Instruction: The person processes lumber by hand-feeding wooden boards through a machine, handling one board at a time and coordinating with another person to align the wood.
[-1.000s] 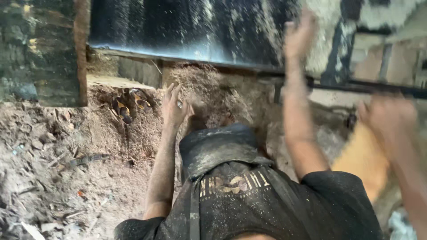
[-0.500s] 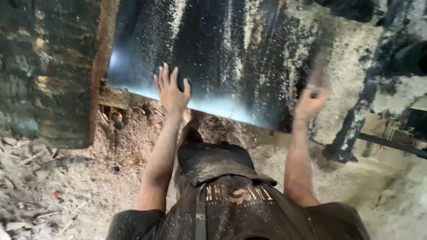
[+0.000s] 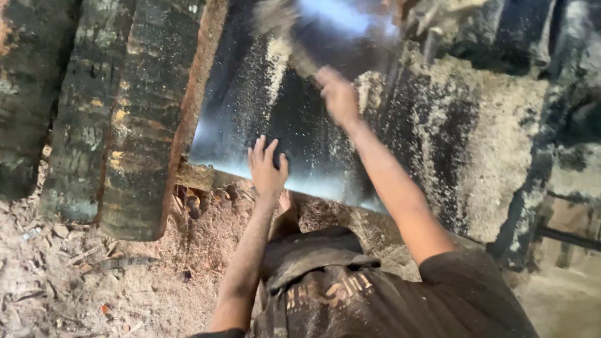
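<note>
1. the dark metal sheet (image 3: pixel 294 131) is leaning upright, shining pale along its lower edge and carrying streaks of sawdust.
2. the left hand (image 3: pixel 267 168) is pressing flat on the sheet's lower part, fingers spread open.
3. the right hand (image 3: pixel 338 95) is reaching higher up the sheet, closed around the handle of a blurred brush (image 3: pixel 278 22) near the sheet's top edge.
4. a rusty, blackened beam (image 3: pixel 147 119) is standing just left of the sheet.
5. a dust-caked wall (image 3: pixel 494 125) is rising to the right of the sheet.
6. sawdust-covered ground (image 3: pixel 94 281) is lying below the sheet, littered with chips and scraps.
</note>
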